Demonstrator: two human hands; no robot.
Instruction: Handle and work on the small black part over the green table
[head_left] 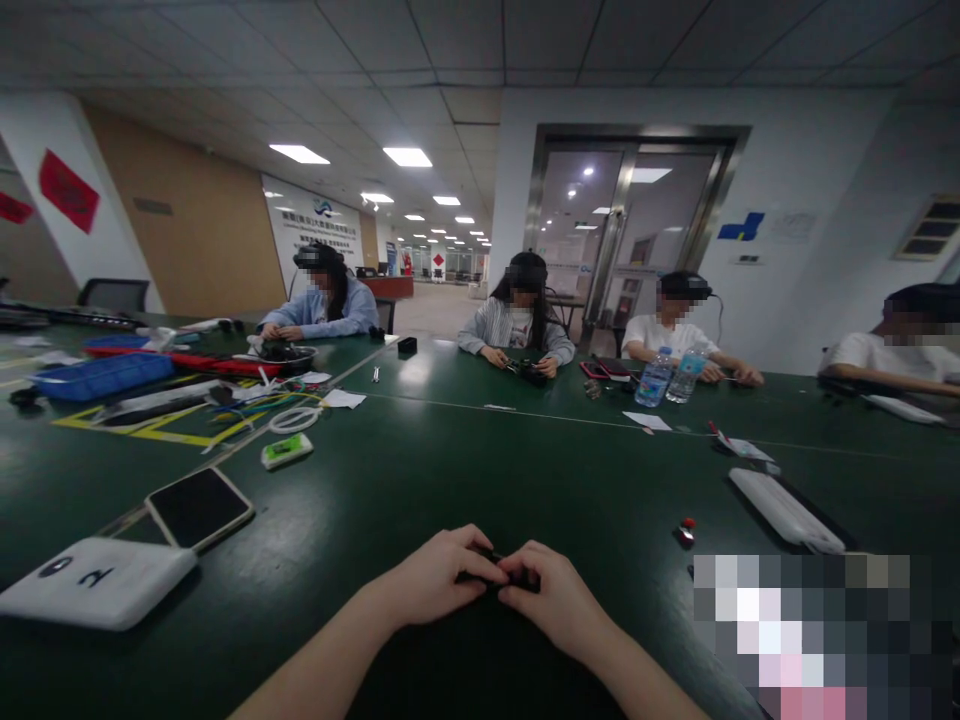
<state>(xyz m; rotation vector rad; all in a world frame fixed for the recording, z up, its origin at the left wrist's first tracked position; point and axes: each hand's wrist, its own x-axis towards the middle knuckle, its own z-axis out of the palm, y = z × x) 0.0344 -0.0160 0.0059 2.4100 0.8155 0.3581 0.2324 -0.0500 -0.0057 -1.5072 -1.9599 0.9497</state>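
Note:
My left hand [439, 578] and my right hand [551, 592] meet above the near middle of the dark green table [420, 480]. Between their fingertips is a small black object [491, 556], mostly covered by the fingers, so its kind does not show. Fingers and thumb of both hands are bent and closed around it. To the left lie a phone [201, 508] with a dark screen and a white box-like device [97, 580] marked with a 2. A small red and silver item [685, 532] sits to the right.
A blue tray [105, 376], cables [296, 418] and a green-and-white packet [286, 450] are at left. Two water bottles [655, 376] stand at the far right, behind a white power bank-like device [786, 510]. Several people sit across the table. The lower right corner is pixelated.

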